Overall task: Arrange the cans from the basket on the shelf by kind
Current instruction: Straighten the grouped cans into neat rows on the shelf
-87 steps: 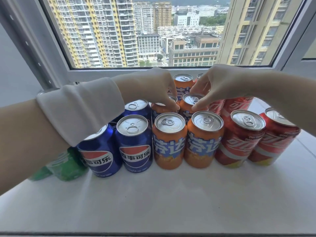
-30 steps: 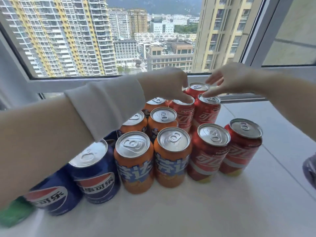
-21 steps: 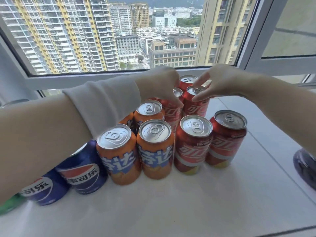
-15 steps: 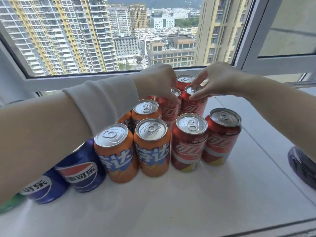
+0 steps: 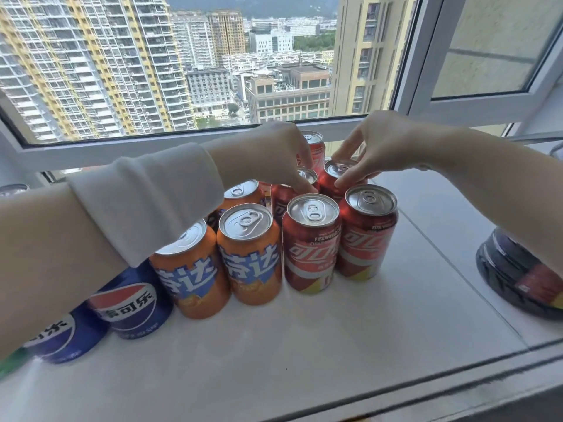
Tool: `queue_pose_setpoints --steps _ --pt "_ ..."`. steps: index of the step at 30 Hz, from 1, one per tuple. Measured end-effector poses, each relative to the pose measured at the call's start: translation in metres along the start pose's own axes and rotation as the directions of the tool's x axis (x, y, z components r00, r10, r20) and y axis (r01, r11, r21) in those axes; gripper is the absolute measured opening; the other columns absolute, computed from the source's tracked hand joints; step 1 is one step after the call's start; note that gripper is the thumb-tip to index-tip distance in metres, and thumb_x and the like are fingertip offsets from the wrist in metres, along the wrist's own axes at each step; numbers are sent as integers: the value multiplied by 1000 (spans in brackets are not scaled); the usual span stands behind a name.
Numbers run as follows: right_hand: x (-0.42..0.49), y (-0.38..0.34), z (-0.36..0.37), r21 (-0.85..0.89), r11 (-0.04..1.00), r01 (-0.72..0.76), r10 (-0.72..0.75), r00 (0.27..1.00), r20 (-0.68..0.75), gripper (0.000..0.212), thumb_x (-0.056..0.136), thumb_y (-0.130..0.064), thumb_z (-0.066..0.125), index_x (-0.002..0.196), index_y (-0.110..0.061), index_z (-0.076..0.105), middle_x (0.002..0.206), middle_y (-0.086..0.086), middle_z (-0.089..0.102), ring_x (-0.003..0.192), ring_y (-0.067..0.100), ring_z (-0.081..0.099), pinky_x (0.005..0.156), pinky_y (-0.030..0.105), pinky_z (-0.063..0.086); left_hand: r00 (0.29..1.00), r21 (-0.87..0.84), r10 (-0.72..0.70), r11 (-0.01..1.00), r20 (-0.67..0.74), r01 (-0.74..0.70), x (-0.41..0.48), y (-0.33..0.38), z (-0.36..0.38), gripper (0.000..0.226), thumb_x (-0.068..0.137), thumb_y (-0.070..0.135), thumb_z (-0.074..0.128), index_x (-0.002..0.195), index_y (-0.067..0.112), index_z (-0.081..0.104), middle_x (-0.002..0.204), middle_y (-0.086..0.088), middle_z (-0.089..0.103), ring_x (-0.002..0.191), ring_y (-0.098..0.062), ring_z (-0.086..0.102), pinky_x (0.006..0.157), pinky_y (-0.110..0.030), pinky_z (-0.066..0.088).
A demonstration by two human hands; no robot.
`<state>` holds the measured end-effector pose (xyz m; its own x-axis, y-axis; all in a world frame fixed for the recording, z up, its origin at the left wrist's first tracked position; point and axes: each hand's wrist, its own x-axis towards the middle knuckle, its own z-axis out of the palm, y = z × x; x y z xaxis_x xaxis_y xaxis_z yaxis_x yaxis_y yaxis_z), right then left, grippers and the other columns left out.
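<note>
left hand [image 5: 271, 153]: pinches inner Coca-Cola can [image 5: 308, 175] rim
right hand [image 5: 387, 144]: pinches outer Coca-Cola can [image 5: 338, 169] rim
why: probably squaring the red group

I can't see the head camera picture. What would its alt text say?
Two hands reach over soda cans on a white windowsill: the left hand grips a red can, the right hand pinches the neighbouring red can. Blue cans, orange cans and front red cans stand grouped by colour.

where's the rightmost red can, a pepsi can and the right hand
rightmost red can [image 5: 367, 248]: head view, label
pepsi can [image 5: 131, 303]: head view, logo
right hand [image 5: 387, 143]: head view, back of hand
</note>
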<state>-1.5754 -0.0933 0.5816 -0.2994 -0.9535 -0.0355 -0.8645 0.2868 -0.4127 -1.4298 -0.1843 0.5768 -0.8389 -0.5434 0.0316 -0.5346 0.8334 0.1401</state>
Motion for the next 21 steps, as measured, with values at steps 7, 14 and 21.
queue_pose_setpoints --steps 7,14,21 --pt "8 -1 -3 13 999 29 -30 995 90 49 66 -33 79 111 -20 66 101 -3 61 75 5 59 58 17 48 997 -11 -11 1000 77 12 -2 -4 -4 51 76 53 64 119 26 60 106 8 59 94 -14 57 79 -25 40" --pt "58 -3 -13 4 999 41 -41 997 -71 55 78 -41 67 122 -9 58 119 9 61 92 20 61 78 27 50 989 24 -144 989 -39 145 25 -44 -28 54 85 41 59 133 17 48 136 -6 51 120 -24 50 98 -34 36" --pt "105 -9 12 -98 993 65 -67 998 -16 70 77 -43 69 133 -5 48 136 10 52 123 25 49 103 34 38 975 14 -206 978 87 206 52 -65 -11 70 79 45 66 139 20 40 142 -6 44 126 -26 45 102 -35 35"
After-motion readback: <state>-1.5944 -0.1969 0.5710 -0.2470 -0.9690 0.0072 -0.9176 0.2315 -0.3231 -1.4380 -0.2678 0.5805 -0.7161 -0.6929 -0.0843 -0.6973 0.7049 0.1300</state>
